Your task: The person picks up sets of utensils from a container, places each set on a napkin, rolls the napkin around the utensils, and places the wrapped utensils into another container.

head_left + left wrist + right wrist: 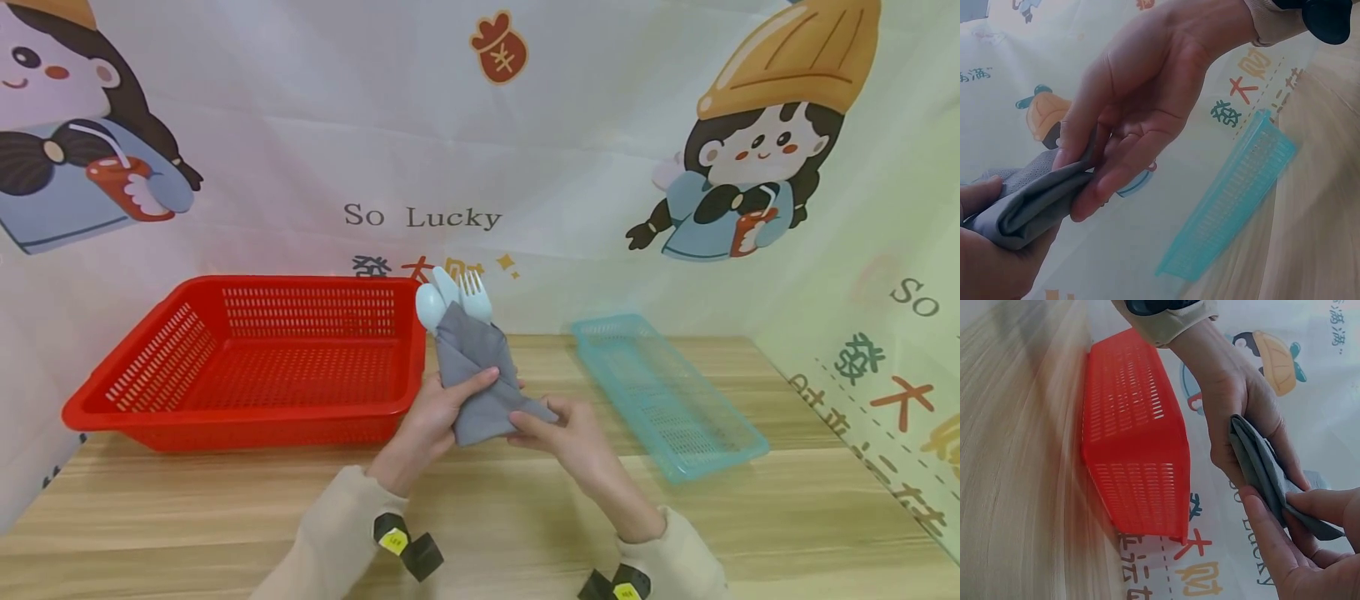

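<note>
A folded grey cloth napkin [471, 346] is held up above the table by both hands. From its top stick out a pale spoon [430, 306], a pale knife [445, 285] and a pale fork [476, 300]; their lower parts are hidden in the cloth. My left hand [435, 417] grips the bundle from the left, thumb across the front. At the lower right my right hand [570, 433] pinches a pointed corner of the napkin, drawn out sideways. The left wrist view shows the layered fold end of the napkin [1029, 206], and the cutlery is out of sight there.
A large red plastic basket [300, 414] stands on the wooden table [495, 533] at the left. To the right lies a shallow light-blue basket [660, 392]. A printed cloth backdrop [570, 167] hangs behind the table.
</note>
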Motion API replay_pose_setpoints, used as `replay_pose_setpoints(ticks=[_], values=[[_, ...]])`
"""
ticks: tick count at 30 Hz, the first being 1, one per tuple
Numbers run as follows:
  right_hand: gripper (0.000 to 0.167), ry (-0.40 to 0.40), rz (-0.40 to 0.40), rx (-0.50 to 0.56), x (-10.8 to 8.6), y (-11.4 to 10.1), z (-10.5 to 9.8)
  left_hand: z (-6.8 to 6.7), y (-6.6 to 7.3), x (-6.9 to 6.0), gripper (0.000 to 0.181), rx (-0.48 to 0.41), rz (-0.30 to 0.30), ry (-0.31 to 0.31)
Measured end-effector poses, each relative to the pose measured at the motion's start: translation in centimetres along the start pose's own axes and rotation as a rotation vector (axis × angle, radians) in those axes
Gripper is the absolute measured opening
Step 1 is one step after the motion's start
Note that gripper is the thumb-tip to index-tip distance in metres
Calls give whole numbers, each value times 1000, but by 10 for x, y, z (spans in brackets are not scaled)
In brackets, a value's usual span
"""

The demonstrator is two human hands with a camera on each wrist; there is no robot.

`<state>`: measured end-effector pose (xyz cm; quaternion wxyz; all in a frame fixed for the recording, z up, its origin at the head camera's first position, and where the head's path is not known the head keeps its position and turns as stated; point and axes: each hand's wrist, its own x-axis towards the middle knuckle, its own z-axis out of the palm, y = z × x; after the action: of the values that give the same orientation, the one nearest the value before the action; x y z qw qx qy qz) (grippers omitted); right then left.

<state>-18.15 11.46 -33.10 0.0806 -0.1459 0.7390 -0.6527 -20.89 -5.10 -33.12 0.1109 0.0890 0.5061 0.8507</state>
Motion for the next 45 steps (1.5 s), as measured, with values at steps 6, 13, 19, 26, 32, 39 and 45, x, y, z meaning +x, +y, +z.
replay_pose_setpoints(ticks=[6,13,19,26,32,39,45], values=[[26,2,-17,-18,0,1,0,-1,1,1,29,0,6,-5],[32,24,12,-21,0,0,2,-3,1,1,34,64,-3,29],[41,-94,-24,9,6,2,6,-2,1,-1,31,114,-4,0],[37,-86,-42,70,7,9,8,-3,-1,-4,30,126,-4,-60],[35,-46,-51,94,8,8,7,-7,-3,-9,34,257,7,-57],[37,47,6,31,7,5,6,-6,-4,-13,34,280,23,18],[26,239,-99,-176,7,7,5,-6,-4,-13,29,268,66,110]])
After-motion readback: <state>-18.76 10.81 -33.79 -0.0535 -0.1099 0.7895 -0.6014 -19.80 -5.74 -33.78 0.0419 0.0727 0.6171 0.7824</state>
